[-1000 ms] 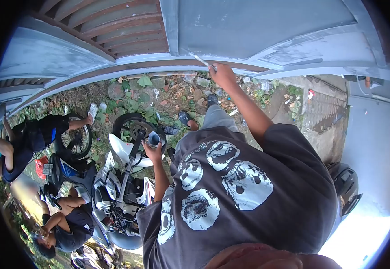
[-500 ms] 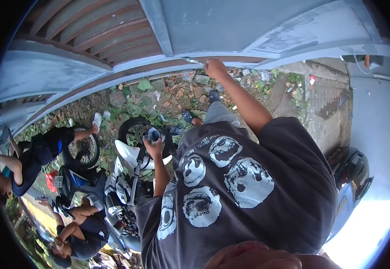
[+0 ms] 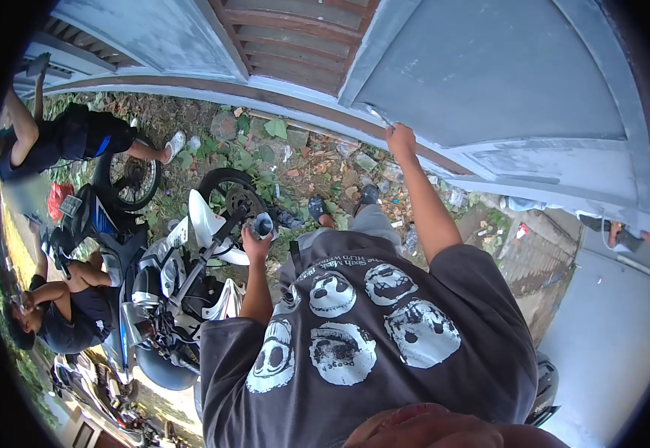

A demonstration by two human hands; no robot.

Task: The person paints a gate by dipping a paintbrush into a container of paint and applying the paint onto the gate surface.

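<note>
My right hand [image 3: 401, 142] is closed around the handle of a paintbrush [image 3: 377, 114]. The brush's tip is at the lower left corner of a grey-blue painted panel [image 3: 482, 75]; whether it touches is hard to tell. Lower and to the left, my left hand [image 3: 256, 243] is wrapped round a small cup [image 3: 263, 223] with grey-blue paint inside, held upright near my waist. Wooden louvre slats [image 3: 295, 37], brown and partly painted, adjoin the panel on its left.
A white-fendered motorcycle [image 3: 204, 216] stands close by my left arm. Beyond it, one person [image 3: 63, 142] reaches up at the wall and another [image 3: 78, 310] sits by a second motorcycle [image 3: 90, 213]. Rubble and leaves [image 3: 295, 149] cover the ground along the wall.
My view has swung, and the panel fills more of the right side. My right hand with the brush has moved right along the wall to the panel's corner. The cup stays in my left hand.
</note>
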